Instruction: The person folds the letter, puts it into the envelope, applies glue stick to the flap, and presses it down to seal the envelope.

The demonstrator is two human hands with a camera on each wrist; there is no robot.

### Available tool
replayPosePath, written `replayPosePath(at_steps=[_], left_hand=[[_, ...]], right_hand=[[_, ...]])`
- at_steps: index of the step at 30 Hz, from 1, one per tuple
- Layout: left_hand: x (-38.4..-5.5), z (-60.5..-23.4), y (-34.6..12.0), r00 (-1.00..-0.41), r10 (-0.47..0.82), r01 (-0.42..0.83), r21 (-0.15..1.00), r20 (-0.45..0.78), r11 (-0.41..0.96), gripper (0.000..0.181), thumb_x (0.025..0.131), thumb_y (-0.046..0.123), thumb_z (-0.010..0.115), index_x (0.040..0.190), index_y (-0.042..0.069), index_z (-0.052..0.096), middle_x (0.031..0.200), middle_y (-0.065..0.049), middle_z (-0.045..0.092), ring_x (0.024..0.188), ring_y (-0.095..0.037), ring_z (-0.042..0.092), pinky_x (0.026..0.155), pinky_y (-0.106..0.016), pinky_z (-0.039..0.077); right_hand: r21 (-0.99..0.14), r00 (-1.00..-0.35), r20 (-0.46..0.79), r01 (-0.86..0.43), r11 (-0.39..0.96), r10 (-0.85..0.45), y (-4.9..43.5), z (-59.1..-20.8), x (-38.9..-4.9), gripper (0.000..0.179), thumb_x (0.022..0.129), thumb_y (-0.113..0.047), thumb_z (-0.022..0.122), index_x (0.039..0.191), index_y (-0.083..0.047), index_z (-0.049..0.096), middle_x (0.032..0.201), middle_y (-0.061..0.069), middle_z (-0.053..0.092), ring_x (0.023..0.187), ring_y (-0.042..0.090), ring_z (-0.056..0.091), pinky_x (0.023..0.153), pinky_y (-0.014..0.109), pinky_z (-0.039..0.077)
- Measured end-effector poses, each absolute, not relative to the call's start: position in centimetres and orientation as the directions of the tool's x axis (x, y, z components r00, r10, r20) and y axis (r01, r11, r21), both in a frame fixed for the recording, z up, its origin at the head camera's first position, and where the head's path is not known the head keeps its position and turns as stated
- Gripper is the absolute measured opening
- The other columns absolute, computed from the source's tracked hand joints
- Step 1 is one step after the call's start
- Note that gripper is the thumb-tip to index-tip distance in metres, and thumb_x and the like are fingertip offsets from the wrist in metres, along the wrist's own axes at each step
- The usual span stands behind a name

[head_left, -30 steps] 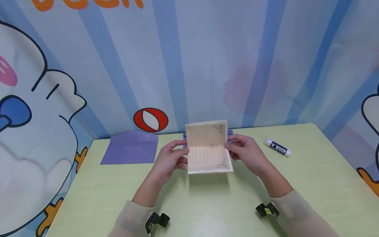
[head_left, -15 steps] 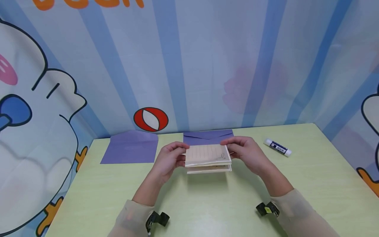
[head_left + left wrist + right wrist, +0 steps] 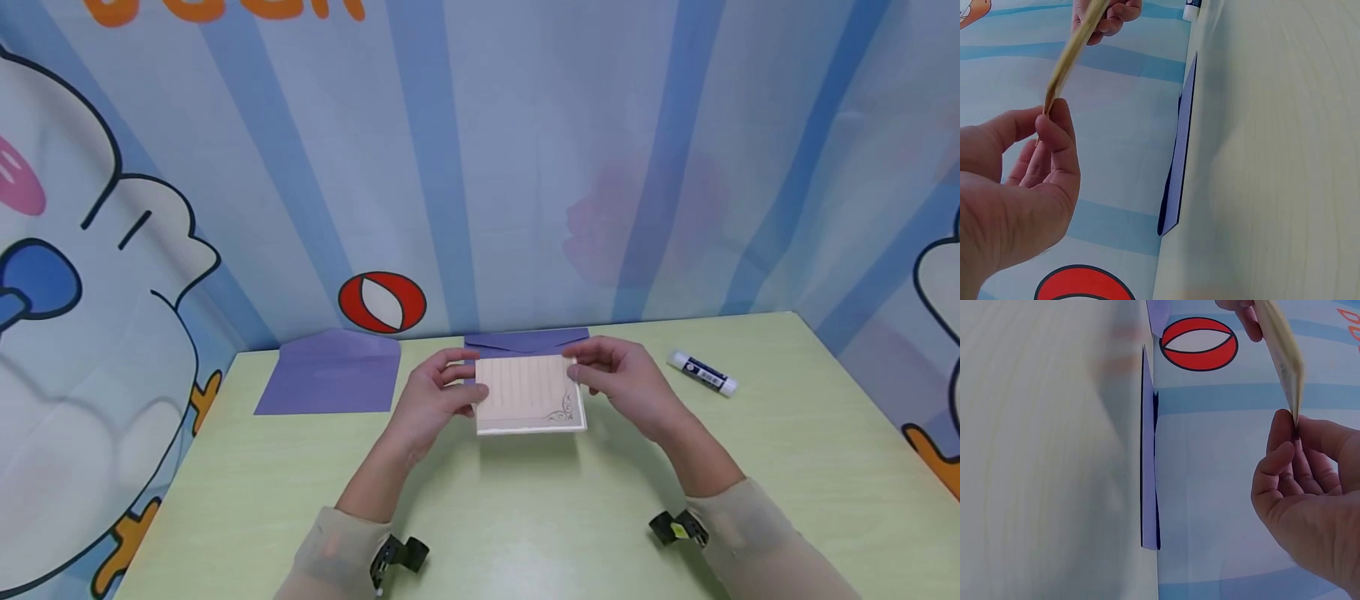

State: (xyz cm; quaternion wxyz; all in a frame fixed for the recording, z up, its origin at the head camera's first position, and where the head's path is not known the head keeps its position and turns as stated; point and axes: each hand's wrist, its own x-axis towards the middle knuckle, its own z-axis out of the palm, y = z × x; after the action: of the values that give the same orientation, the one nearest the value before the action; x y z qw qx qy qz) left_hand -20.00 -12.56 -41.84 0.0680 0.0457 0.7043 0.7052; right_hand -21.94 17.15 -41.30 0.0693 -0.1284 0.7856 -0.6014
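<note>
A folded cream letter (image 3: 525,396), with ruled lines and a scroll ornament at one corner, is held over the table between both hands. My left hand (image 3: 431,404) pinches its left edge, thumb on top in the head view. At the opposite edge, my right hand (image 3: 626,387) pinches near the upper right corner. From the left wrist view, the letter (image 3: 1072,53) appears nearly edge-on between thumb and fingers. The right wrist view also shows the letter (image 3: 1285,359) from the side, its layers lying close together. Behind it lies a purple envelope (image 3: 525,340), partly covered by the letter.
Another purple envelope (image 3: 330,379) with its flap raised lies at the table's back left. A glue stick (image 3: 703,373) rests to the right of my right hand. A printed backdrop (image 3: 525,167) rises directly behind the pale table (image 3: 525,525).
The letter's raised upper half has come down toward me and now lies folded onto the lower half. The gap between the halves has closed, and the envelope behind shows more.
</note>
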Motion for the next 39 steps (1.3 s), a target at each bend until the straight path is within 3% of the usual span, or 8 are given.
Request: replayPosePath(at_steps=[4,7,12,16,27,35,39], left_hand=[[-20.0,-41.8,-12.5,-0.990,0.137,-0.008,1.000,-0.011,0.023,0.054,0.095,0.001,0.077,0.147,0.007,0.060,0.112,-0.012,0.077,0.089,-0.022,0.071,0.074,-0.030,0.060],[-20.1,-41.9,-12.4,-0.993,0.118,0.009,0.997,0.000,0.079,0.045,0.096,0.004,0.078,0.140,0.006,0.066,0.109,-0.010,0.078,0.092,-0.022,0.071,0.078,-0.031,0.060],[-20.1,-42.0,-12.5,-0.994,0.097,0.080,0.968,0.059,0.236,0.024,0.097,0.010,0.080,0.120,0.008,0.077,0.102,-0.004,0.078,0.094,-0.021,0.072,0.084,-0.036,0.061],[-20.0,-42.0,-12.6,-0.986,0.097,0.159,0.924,0.133,0.348,0.015,0.097,0.013,0.080,0.112,0.011,0.080,0.097,0.001,0.078,0.091,-0.020,0.070,0.080,-0.035,0.060],[-19.6,-41.6,-12.5,-0.956,0.104,0.289,0.822,0.273,0.490,0.010,0.099,0.017,0.078,0.108,0.015,0.083,0.090,0.007,0.075,0.085,-0.015,0.065,0.069,-0.032,0.055],[-18.9,-41.4,-11.3,-0.924,0.155,0.379,0.770,0.351,0.514,0.007,0.098,0.014,0.079,0.103,0.013,0.084,0.090,0.005,0.077,0.084,-0.011,0.067,0.065,-0.028,0.053],[-18.4,-41.4,-10.5,-0.904,0.185,0.420,0.725,0.385,0.546,0.007,0.097,0.014,0.079,0.102,0.014,0.084,0.088,0.005,0.077,0.079,-0.009,0.065,0.064,-0.027,0.052]], right_hand=[[-0.964,-0.958,0.079,-0.144,0.223,-0.277,17.1,-41.3,-22.0,0.033,0.102,-0.010,0.073,0.134,-0.005,0.068,0.113,0.014,0.068,0.100,0.032,0.067,0.081,0.032,0.058],[-0.955,-0.958,0.096,-0.165,0.246,-0.269,17.0,-41.2,-21.9,0.033,0.102,-0.011,0.074,0.134,-0.004,0.068,0.111,0.014,0.068,0.101,0.033,0.067,0.081,0.027,0.058],[-0.901,-0.951,0.167,-0.255,0.350,-0.262,16.9,-41.2,-21.9,0.023,0.102,-0.012,0.073,0.124,-0.006,0.074,0.105,0.009,0.073,0.096,0.033,0.068,0.076,0.029,0.058],[-0.828,-0.930,0.246,-0.348,0.439,-0.274,16.7,-41.2,-21.9,0.014,0.103,-0.011,0.072,0.115,-0.008,0.077,0.100,0.003,0.076,0.089,0.025,0.068,0.073,0.030,0.055],[-0.644,-0.875,0.343,-0.483,0.594,-0.340,16.5,-41.4,-21.8,0.010,0.103,-0.009,0.072,0.108,-0.012,0.080,0.100,-0.003,0.076,0.083,0.017,0.064,0.074,0.035,0.053],[-0.570,-0.812,0.417,-0.584,0.578,-0.408,15.4,-41.3,-21.0,0.008,0.100,-0.008,0.075,0.104,-0.013,0.081,0.101,-0.003,0.074,0.093,0.015,0.069,0.079,0.043,0.059],[-0.517,-0.770,0.464,-0.637,0.572,-0.438,14.4,-41.0,-20.2,0.007,0.099,-0.010,0.077,0.103,-0.013,0.082,0.099,-0.003,0.075,0.090,0.014,0.069,0.082,0.044,0.056]])
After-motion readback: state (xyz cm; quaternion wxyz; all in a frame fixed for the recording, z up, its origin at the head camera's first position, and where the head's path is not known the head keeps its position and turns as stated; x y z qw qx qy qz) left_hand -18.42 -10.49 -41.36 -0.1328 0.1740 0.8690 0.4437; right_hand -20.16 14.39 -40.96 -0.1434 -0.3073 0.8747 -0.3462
